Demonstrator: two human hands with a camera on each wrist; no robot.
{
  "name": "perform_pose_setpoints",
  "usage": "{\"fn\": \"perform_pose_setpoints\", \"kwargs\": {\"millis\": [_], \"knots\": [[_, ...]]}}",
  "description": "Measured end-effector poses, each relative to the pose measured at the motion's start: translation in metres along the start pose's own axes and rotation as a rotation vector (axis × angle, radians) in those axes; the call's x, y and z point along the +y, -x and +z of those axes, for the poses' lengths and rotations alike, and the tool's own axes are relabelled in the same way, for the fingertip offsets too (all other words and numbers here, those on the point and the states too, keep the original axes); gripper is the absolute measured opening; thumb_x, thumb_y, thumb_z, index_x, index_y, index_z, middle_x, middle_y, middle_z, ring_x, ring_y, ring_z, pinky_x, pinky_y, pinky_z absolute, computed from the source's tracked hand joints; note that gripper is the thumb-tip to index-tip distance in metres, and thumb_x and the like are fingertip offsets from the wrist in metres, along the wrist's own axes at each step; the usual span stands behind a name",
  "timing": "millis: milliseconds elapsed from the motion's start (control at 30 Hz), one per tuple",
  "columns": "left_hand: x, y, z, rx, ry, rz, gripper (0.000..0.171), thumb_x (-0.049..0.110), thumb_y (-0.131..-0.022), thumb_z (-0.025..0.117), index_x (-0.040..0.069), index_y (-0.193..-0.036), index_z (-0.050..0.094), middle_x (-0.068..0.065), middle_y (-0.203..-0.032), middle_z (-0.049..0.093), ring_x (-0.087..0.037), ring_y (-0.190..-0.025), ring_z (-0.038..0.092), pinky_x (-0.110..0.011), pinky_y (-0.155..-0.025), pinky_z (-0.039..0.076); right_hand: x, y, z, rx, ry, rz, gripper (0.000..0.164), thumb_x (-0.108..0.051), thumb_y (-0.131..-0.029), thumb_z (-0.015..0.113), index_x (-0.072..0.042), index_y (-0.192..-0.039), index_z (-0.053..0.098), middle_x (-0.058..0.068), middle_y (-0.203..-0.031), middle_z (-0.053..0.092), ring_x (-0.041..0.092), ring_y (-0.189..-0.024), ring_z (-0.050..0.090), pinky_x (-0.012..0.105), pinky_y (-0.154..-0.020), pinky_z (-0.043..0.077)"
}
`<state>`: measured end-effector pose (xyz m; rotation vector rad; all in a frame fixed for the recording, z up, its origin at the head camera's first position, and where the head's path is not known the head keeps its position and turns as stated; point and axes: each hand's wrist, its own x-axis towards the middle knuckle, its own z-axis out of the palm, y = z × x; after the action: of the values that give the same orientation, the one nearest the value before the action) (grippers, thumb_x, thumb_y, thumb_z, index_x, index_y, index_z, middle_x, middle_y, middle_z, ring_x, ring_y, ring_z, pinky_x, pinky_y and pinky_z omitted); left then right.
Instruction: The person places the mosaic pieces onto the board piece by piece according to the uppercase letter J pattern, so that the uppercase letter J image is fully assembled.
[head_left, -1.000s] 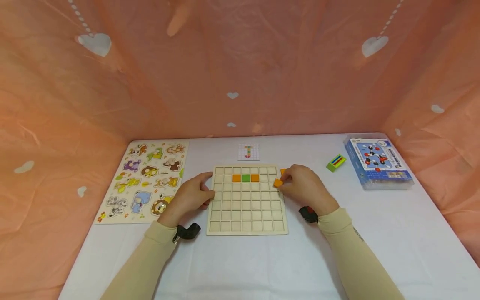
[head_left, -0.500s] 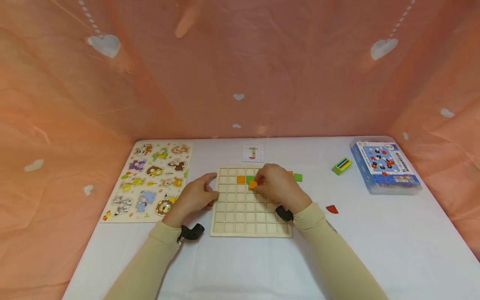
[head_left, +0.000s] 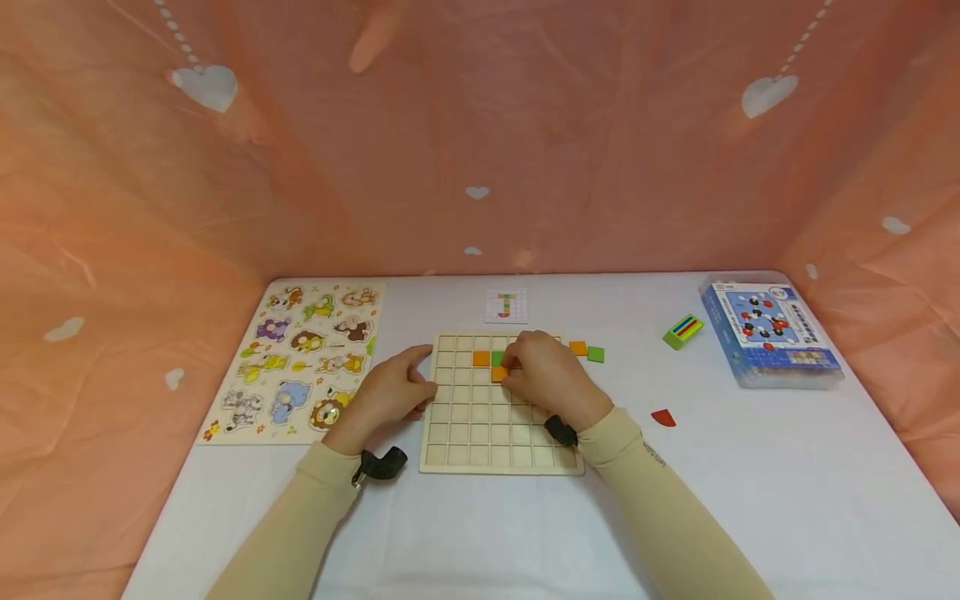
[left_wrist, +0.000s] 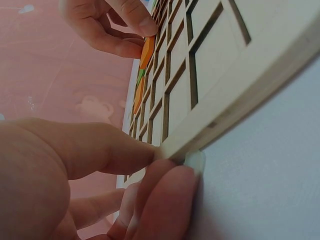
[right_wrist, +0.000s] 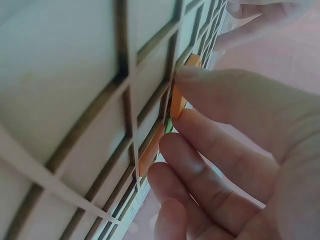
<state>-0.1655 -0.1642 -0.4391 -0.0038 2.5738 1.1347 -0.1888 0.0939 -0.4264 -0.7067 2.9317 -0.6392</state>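
My right hand [head_left: 553,377] pinches an orange square tile [head_left: 498,375] between thumb and fingers, low over a wooden grid board [head_left: 480,434]. The tile sits just below a green tile [head_left: 497,358] set in the second row, with an orange tile [head_left: 481,358] to its left. Another orange tile [right_wrist: 151,152] of that row shows in the right wrist view, but my hand hides it in the head view. At the board's left edge, my left hand [head_left: 387,388] grips the rim, thumb [left_wrist: 120,152] at the rim and fingertips [left_wrist: 170,195] curled below it.
Right of the board lie an orange tile [head_left: 577,348], a green tile [head_left: 596,354] and a red quarter-round piece [head_left: 663,418]. A pattern card [head_left: 507,307] lies behind the board. An animal puzzle [head_left: 292,367] is at left; a small green box [head_left: 683,332] and a blue boxed set [head_left: 772,333] stand at right.
My right hand has carried the orange tile leftward from the board's right edge, then lowered it beneath the green tile. My left hand keeps its grip on the board. The head view has shifted slightly.
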Motion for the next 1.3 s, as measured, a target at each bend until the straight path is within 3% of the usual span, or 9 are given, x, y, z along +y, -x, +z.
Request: {"fn": "perform_pose_setpoints", "kwargs": {"millis": [767,1100,1300], "knots": [[-0.001,0.0,-0.002,-0.004,-0.03,0.029,0.07,0.021,-0.09,0.069,0.017,-0.154,0.04,-0.005,-0.085,0.065,-0.016,-0.061,0.063,-0.028,-0.06,0.049,-0.002,-0.001,0.001,-0.02,0.042,0.002,0.013,-0.021,-0.083,0.075,-0.016,-0.094,0.078,-0.004,-0.09,0.065,0.015,-0.085,0.058,0.032,-0.075,0.053],[-0.001,-0.001,-0.002,-0.008,-0.035,0.031,0.07,0.022,-0.091,0.069,0.018,-0.154,0.04,-0.005,-0.086,0.065,-0.016,-0.061,0.063,-0.028,-0.06,0.05,0.001,0.002,-0.005,-0.016,-0.03,0.036,0.013,-0.022,-0.083,0.076,-0.015,-0.094,0.078,-0.003,-0.091,0.066,0.015,-0.086,0.059,0.032,-0.079,0.053],[-0.002,-0.001,-0.001,-0.007,-0.033,0.025,0.069,0.021,-0.09,0.068,0.018,-0.154,0.041,-0.005,-0.086,0.065,-0.015,-0.061,0.063,-0.028,-0.06,0.05,0.016,0.006,-0.017,-0.001,-0.072,0.082,0.017,-0.025,-0.086,0.075,-0.014,-0.098,0.078,-0.001,-0.095,0.068,0.018,-0.089,0.061,0.036,-0.083,0.053]]}}
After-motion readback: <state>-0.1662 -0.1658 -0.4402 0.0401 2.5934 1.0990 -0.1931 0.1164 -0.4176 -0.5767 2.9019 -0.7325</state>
